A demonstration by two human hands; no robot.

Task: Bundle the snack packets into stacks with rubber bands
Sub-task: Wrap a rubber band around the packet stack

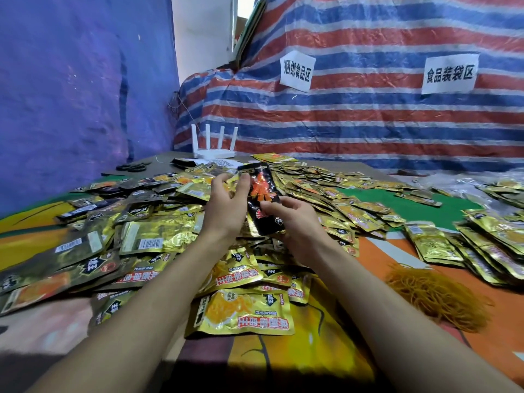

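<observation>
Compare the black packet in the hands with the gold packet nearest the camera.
The black packet is black with red-orange print; the gold packet is shiny gold with a yellow picture. The left hand and right hand hold the black packet; the gold packet lies flat, untouched. Both are flat pouches, face up.

A makeshift food-packing workroom. A red, white and blue striped tarpaulin (368,114) hangs as the back wall, with two paper signs taped to it, one (295,70) reading "捆绑食品区" and the other (449,73) "食品装袋区". A blue sheet (71,95) covers the left wall. The tabletop (382,198) is heaped with gold foil snack packets (158,236). A mound of tan rubber bands (436,293) lies at the right, and a white router (214,143) stands at the back.
</observation>
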